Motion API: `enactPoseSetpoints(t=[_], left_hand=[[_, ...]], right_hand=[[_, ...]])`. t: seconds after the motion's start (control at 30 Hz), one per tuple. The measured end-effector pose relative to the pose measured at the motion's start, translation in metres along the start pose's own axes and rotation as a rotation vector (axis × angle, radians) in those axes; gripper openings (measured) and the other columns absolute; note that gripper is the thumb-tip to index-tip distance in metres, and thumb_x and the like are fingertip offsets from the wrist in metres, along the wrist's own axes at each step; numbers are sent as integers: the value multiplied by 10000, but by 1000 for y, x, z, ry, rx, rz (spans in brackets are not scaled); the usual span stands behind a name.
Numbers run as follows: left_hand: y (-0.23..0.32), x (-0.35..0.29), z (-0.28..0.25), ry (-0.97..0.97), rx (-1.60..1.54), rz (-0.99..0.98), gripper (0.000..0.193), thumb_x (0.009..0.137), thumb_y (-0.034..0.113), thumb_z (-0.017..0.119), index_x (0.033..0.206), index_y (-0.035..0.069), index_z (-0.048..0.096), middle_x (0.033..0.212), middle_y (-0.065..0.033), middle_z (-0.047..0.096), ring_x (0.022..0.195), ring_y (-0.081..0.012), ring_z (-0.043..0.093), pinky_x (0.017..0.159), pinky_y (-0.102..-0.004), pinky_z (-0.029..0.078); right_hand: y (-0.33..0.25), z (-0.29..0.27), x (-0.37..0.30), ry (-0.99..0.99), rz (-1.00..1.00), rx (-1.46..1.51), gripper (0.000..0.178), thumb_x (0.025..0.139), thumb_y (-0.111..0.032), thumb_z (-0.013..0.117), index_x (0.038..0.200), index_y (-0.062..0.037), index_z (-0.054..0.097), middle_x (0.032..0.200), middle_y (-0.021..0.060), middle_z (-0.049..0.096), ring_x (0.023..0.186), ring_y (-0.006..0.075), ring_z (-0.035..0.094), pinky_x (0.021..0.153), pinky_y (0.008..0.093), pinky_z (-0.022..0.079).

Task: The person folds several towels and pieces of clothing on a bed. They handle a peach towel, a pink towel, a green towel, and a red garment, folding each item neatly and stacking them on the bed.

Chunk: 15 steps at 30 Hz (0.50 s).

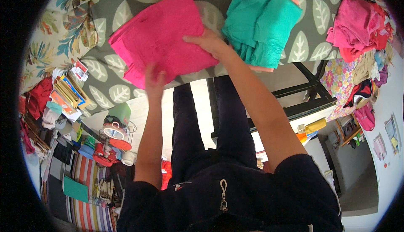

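Room layout: patterned surface at far side, pale floor below, white wall at right.
A grey leaf-patterned cover (299, 49) spans the far side; floral-print fabric (52, 26) adjoins it at far left. The floor (200, 106) is whitish and brightly lit. A black frame (311, 108) with crossbars stands right of centre, beside a flower-patterned cover (336, 78). The white wall (385, 93) at right carries flat wall pieces (379, 148). Below these are a small wooden-framed shelf (351, 137) and a dark grey area (357, 173), panel or recess, indeterminate. Multicoloured striped fabric (84, 210) occupies the near left. Light is bright overall.
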<state>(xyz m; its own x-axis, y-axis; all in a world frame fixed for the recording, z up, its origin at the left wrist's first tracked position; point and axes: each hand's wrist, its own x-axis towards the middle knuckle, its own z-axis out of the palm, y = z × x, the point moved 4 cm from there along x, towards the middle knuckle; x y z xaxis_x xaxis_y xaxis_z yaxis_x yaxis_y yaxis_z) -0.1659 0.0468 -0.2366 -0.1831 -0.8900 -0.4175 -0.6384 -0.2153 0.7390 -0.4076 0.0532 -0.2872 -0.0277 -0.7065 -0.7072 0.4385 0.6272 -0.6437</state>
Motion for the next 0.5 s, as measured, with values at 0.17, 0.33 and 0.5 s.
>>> enactPoseSetpoints(t=[0.17,0.33,0.5], left_hand=[[-41,10,-62,497,-571,-718,652,814,384,577,1286,20,313,1279,-88,394,1103,-248,444,968,-378,308],[-18,30,-40,20,-872,-664,630,847,427,500,1295,27,310,1273,-82,411,1128,-243,434,967,-345,307],[71,19,-2,-129,-903,-482,622,850,429,494,1293,31,315,1267,-82,418,1126,-234,436,963,-336,310]], right_hand=[[-77,48,-47,-159,-154,-410,539,700,-227,669,1162,-17,485,939,168,612,836,257,600,764,357,465],[-148,98,-151,-292,-529,-430,590,738,-196,593,1267,-55,373,1011,203,556,854,381,556,746,421,453],[-214,60,-214,-471,-385,-309,644,692,-98,587,1291,-82,349,1034,200,545,935,366,533,783,425,440]])
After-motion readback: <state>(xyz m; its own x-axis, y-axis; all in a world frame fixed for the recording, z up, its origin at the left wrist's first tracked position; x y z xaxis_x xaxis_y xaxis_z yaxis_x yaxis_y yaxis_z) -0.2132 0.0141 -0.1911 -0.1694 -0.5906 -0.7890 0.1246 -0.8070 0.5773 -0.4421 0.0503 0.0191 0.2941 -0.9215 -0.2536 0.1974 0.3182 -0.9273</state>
